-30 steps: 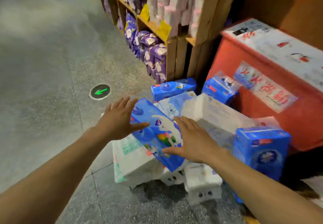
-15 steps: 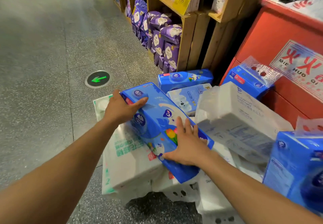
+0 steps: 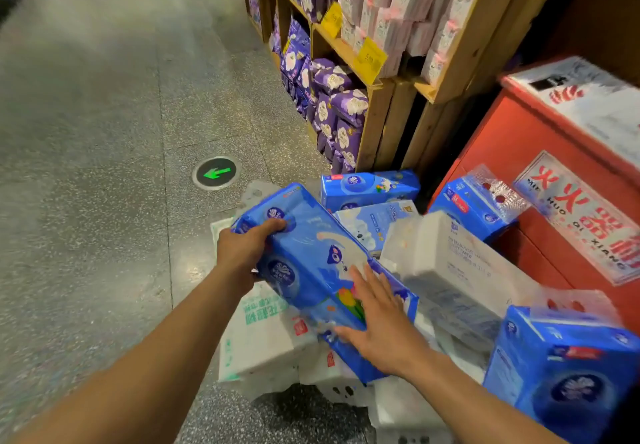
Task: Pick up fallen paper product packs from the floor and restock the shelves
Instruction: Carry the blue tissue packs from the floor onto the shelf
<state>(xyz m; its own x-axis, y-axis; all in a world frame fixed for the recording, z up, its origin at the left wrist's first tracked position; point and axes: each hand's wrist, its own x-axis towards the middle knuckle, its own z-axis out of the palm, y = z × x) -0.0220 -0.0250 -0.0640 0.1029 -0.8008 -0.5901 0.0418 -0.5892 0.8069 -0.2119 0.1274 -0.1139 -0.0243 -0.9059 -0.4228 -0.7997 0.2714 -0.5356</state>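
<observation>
— Where is the left hand (image 3: 247, 253)?
— It grips the far end of a blue pack (image 3: 311, 256), thumb on top.
— And the right hand (image 3: 381, 325)?
— It lies flat on the near end, fingers straight, gripping nothing.
— Where is the pack?
— Tilted over a heap of white packs (image 3: 263, 339) on the floor (image 3: 104, 201), near the wooden shelf (image 3: 377, 121) and a red box (image 3: 512, 166).

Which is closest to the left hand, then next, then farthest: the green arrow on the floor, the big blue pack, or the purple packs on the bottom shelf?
1. The blue pack: the left hand grips its far end.
2. The green arrow: on the floor, just ahead of that hand.
3. The purple packs: low in the shelf, farther ahead and to the right.
</observation>
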